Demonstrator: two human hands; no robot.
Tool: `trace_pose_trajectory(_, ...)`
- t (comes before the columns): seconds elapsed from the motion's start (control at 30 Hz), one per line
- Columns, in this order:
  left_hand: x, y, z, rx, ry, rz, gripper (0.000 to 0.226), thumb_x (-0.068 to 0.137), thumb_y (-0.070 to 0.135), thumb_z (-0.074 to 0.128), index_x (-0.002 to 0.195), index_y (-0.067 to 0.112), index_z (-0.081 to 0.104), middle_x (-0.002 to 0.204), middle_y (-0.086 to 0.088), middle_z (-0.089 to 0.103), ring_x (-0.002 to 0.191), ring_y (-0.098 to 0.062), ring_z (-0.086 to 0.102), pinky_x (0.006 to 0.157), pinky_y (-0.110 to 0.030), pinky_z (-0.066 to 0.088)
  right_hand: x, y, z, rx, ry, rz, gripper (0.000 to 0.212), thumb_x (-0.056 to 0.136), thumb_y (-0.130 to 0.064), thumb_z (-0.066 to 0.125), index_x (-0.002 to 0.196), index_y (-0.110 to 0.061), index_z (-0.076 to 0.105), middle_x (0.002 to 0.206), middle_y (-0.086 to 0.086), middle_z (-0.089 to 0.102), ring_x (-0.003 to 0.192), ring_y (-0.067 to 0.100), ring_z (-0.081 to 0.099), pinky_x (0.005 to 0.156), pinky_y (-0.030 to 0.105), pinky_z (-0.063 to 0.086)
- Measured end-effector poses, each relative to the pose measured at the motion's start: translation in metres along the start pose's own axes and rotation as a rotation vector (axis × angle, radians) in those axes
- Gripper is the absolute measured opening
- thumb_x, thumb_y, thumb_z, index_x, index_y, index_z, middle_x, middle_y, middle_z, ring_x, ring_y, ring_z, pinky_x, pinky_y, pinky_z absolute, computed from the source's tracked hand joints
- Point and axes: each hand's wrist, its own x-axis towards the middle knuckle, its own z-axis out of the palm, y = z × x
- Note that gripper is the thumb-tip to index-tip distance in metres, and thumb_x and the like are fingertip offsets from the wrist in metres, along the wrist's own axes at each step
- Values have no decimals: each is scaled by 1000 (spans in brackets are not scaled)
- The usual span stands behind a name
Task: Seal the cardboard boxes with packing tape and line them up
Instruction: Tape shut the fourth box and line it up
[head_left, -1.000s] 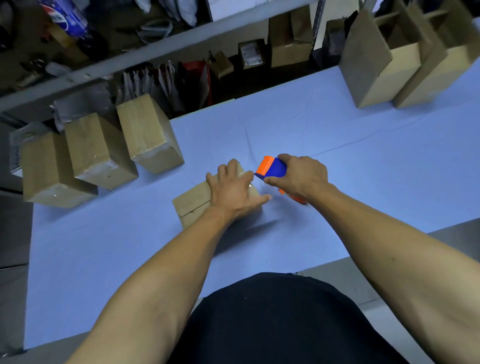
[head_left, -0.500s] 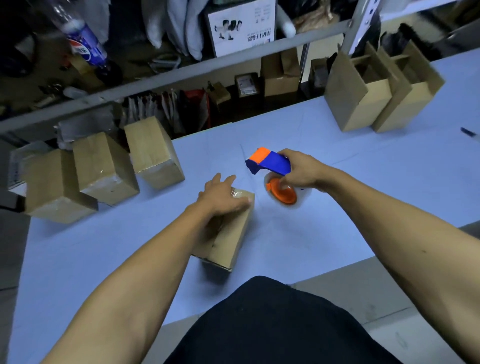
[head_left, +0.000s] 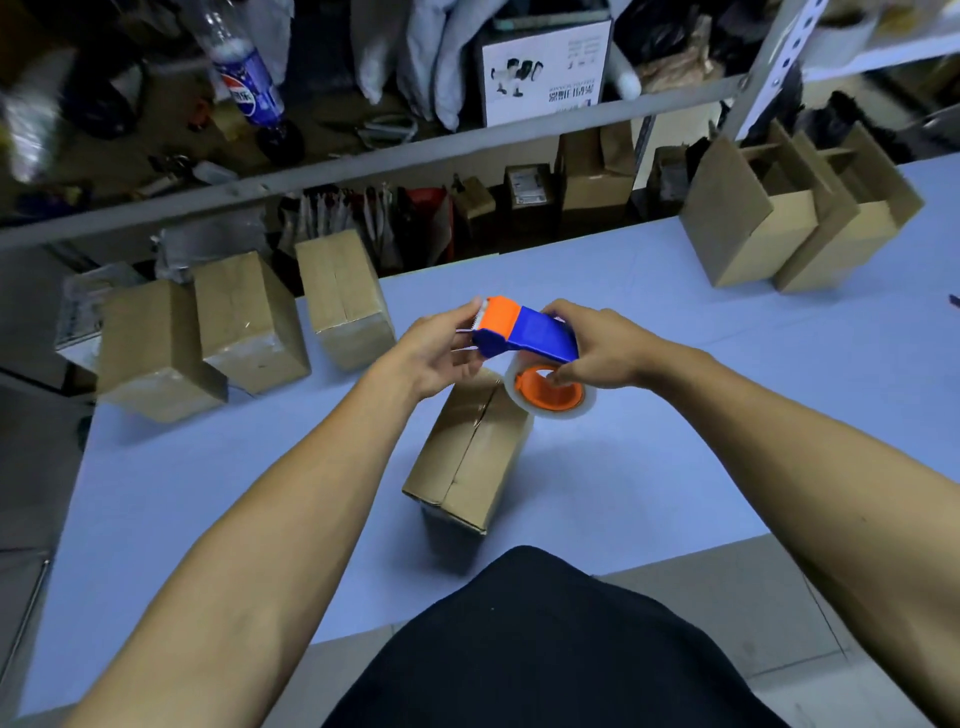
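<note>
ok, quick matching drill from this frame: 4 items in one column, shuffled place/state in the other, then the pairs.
Items:
1. tape dispenser
2. box under the hands
3. open-flap boxes
4. three closed boxes

Places/states:
A. far right of the table
B. in a row at far left
C. held in the air by both hands
D. on the table, centre seam facing up

Pairs: 1-C, 2-D, 3-A, 4-B

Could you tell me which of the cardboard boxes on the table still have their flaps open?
The two boxes at the far right corner: their flaps stand up, while the left row and the near box are closed.
</note>
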Motion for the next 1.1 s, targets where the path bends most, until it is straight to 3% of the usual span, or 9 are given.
trace_pose_trajectory(0.17, 0, 1, -9, 30, -35, 11, 23, 92, 39, 68, 98, 17, 71, 83, -2, 76, 65, -13, 72, 59, -27, 56, -1, -6, -4, -103, 22, -36, 59, 72, -24, 80, 113, -33, 39, 103, -3, 56, 82, 6, 53, 62, 21, 40)
trace_pose_trajectory(0.3, -2, 1, -8, 32, -42, 59, 25, 91, 40, 69, 99, 16, 71, 84, -2, 78, 76, -14, 75, 58, -28, 58, -2, -5, 0, -162, 62, -37, 59, 73, -28, 80, 117, -30, 40, 107, -3, 56, 87, 16, 55, 67, 25, 43)
trace_pose_trajectory(0.43, -4, -1, -6, 50, -72, 90, 19, 89, 26, 74, 99, 10, 71, 88, -6, 76, 77, -16, 75, 61, -27, 58, -7, -2, 3, -207, 105, -45, 59, 75, -33, 78, 121, -25, 42, 110, 0, 59, 90, 21, 58, 72, 33, 52)
trace_pose_trajectory(0.7, -5, -7, -6, -56, -85, 79, 14, 93, 21, 68, 100, 10, 71, 87, -6, 74, 78, -16, 72, 63, -28, 58, -8, -4, 8, -421, 145, -64, 67, 78, -66, 66, 124, -27, 37, 102, -5, 56, 79, 19, 57, 64, 29, 41)
trace_pose_trajectory(0.8, -6, -7, -6, -15, -103, 103, 11, 92, 16, 70, 101, 9, 71, 86, -6, 76, 79, -17, 73, 65, -27, 58, -7, -3, 9, -431, 146, -44, 63, 78, -62, 70, 119, -25, 39, 100, -4, 56, 79, 18, 56, 63, 27, 41)
trace_pose_trajectory(0.97, -7, -6, -4, -40, -93, 82, 5, 94, 13, 67, 96, 10, 71, 81, -5, 76, 72, -12, 73, 61, -26, 57, -3, -4, 12, -329, 140, -32, 59, 75, -39, 80, 115, -22, 40, 99, -6, 48, 79, 14, 48, 58, 21, 32)
trace_pose_trajectory(1.1, -6, -4, -5, 13, -70, 85, 8, 94, 4, 64, 91, 7, 71, 72, -4, 73, 67, -13, 70, 59, -25, 57, -1, -7, 14, -263, 150, -57, 48, 75, -29, 76, 105, -22, 39, 96, 3, 58, 71, 12, 50, 56, 21, 35)
